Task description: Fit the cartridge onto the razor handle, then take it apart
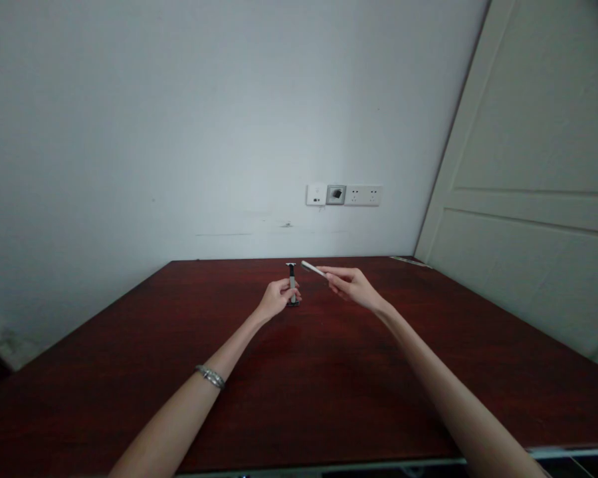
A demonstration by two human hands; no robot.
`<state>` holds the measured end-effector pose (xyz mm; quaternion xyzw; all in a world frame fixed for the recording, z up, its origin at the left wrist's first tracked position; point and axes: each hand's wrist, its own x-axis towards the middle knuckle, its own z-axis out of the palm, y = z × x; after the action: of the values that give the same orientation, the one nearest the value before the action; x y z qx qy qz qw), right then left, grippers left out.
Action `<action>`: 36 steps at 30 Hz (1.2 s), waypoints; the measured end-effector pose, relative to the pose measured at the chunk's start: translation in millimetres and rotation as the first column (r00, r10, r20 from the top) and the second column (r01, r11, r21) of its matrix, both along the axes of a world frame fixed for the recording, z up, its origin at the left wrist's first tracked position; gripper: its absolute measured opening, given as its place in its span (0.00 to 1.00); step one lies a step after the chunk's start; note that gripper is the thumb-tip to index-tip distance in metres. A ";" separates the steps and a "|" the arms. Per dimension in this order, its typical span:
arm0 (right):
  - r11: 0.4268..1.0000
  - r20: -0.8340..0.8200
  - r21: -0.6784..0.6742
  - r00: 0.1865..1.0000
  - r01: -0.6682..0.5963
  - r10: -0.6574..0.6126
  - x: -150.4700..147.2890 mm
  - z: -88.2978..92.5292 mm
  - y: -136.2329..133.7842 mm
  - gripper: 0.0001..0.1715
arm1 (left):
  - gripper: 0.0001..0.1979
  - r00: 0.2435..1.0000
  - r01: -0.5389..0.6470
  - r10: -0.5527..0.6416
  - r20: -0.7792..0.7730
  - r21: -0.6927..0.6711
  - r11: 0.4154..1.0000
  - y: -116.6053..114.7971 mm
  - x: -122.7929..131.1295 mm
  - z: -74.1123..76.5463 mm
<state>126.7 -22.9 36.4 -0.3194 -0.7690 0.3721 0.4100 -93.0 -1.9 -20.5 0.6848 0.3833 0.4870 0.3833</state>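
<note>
My left hand (275, 300) is closed around the grey stem of a small upright phone stand (292, 282). The stand has a black upper section, a pale crosspiece at its top and a dark base on the tabletop. To the right, my right hand (353, 287) pinches the near end of a slim white phone (313, 268), seen almost edge-on. The phone slants up and left, its far end close to the top of the stand but apart from it. My right fingertips partly cover its near end.
Both arms reach over a dark red wooden table (329, 385). A white wall stands behind it, with sockets (363, 195) and a grey wall plate (335, 194). A pale panelled door (533, 186) borders the right side. A silver bracelet (210, 376) circles my left wrist.
</note>
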 end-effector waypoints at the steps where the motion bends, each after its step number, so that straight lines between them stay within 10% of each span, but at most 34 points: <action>1: 0.997 -0.063 0.001 0.995 0.082 -0.082 -4.9 -5.5 1.5 0.32 | 0.09 0.998 0.039 -0.036 0.050 -0.061 0.997 -0.8 1.0 0.2; 6: 0.941 -0.128 0.112 0.943 0.320 -0.306 -29.3 -26.7 4.5 0.30 | 0.12 0.965 0.209 -0.163 0.205 -0.226 0.951 -5.9 5.3 2.9; 19: 0.986 -0.271 -0.049 0.948 0.161 -0.168 -63.2 -38.9 -0.6 0.33 | 0.15 0.956 0.240 -0.199 0.215 -0.185 0.953 -7.2 12.7 3.4; 36: 0.919 -0.096 0.239 0.949 0.314 -0.300 -55.3 -31.6 -4.8 0.27 | 0.13 0.981 0.153 -0.130 0.141 -0.170 0.974 -1.2 8.1 0.0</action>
<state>71.5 -27.7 4.8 -0.3708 -0.7381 0.2120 0.5223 -84.9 -3.1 -20.5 0.6401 0.3502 0.4651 0.5013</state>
